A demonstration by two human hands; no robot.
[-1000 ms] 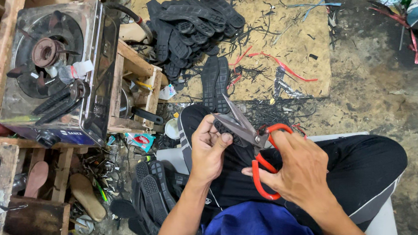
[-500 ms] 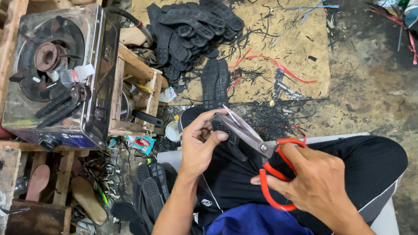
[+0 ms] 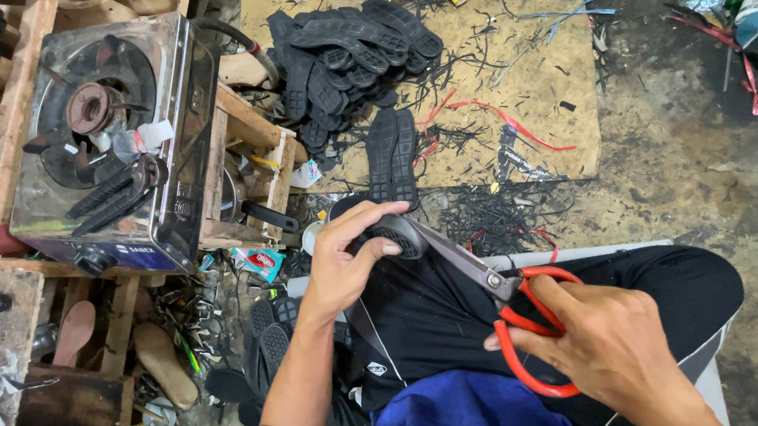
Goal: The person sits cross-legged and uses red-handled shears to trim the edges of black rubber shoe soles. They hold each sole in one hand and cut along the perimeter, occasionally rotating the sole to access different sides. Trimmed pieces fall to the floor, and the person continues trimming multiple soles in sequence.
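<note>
Since before, scissors swung lower; left hand [image 3: 338,268] grips black rubber sole [image 3: 393,234], right hand [image 3: 608,344] holds red-handled scissors [image 3: 516,309] trimming its edge.

A single view looks down from the person's head, steeply, almost straight at the lap and the floor beyond it. It sits close above the red-handled scissors [image 3: 528,328], which lie right of centre low in the frame. The gas stove [image 3: 105,137] stands well to their left, the pile of black soles [image 3: 346,57] beyond them, toward the top.
</note>
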